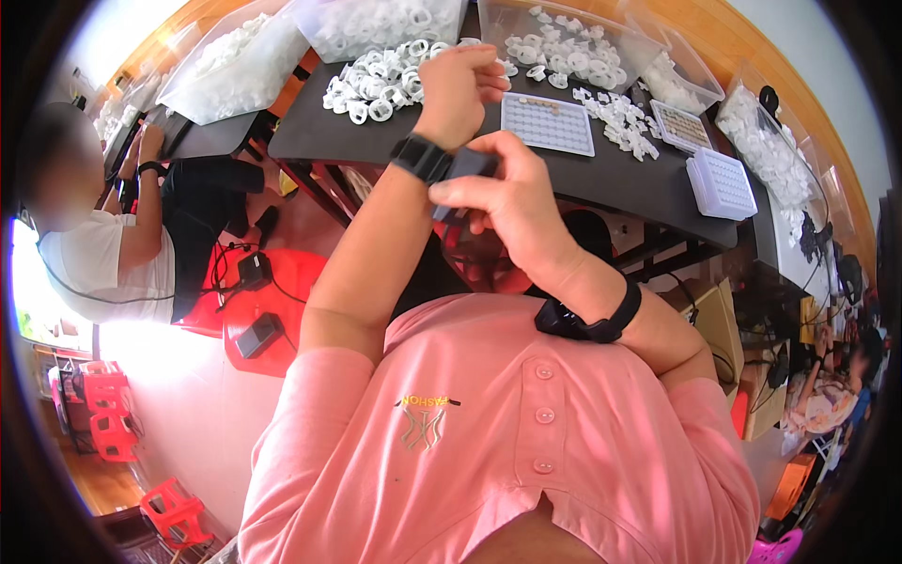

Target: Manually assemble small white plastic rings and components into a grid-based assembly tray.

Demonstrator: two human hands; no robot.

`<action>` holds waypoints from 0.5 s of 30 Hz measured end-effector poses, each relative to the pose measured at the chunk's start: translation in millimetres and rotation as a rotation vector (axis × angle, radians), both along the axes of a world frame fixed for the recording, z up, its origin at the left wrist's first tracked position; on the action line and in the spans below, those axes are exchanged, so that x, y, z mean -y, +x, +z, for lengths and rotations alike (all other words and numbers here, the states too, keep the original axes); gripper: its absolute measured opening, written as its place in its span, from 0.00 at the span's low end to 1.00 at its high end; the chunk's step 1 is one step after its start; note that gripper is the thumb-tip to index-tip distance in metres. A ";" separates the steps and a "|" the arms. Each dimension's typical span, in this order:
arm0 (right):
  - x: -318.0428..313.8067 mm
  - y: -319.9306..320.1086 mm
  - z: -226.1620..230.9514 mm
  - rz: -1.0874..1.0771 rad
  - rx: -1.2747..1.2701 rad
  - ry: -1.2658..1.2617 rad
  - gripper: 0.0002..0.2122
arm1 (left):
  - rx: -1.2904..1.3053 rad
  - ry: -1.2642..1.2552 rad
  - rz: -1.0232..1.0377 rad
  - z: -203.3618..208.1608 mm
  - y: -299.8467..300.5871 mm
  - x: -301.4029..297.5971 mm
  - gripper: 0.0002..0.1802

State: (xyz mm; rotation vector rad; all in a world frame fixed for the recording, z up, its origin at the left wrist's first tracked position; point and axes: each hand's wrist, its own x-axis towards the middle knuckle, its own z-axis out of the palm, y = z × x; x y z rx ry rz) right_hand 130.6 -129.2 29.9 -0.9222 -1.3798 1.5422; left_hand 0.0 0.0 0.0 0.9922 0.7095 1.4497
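At the left wrist, the right hand (515,186) pinches a dark boxy module (474,164) beside the black wristband (420,158); likely light, rigid, smooth, best held by its sides. Beyond, the left hand (455,91) sits loosely open near white plastic rings (376,86).

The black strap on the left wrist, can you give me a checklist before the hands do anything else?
1. Left strap around the wrist: ok.
2. Left strap fastened tightly: cannot tell.
3. Dark box at the left strap, held: ok, in the right hand.
4. Right hand free: not ok, it grips the box.
5. Left hand not gripping: looks ok, loosely curled.
6. Right strap around its wrist: ok.
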 end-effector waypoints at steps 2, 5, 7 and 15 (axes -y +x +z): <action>6.5 -2.7 6.7 0.021 0.094 0.075 0.18 | 0.737 -0.146 -0.396 -17.6 0.9 -9.3 0.18; 4.1 -4.6 -2.3 0.009 0.161 0.148 0.18 | 0.565 -0.082 -0.153 -12.9 3.3 2.9 0.16; 5.1 -3.0 -3.8 0.017 0.134 0.136 0.17 | 0.199 0.000 0.092 -4.4 11.8 21.8 0.12; -17.6 22.4 -20.5 0.195 0.223 0.176 0.13 | -0.788 0.486 0.685 -39.8 -38.7 39.5 0.06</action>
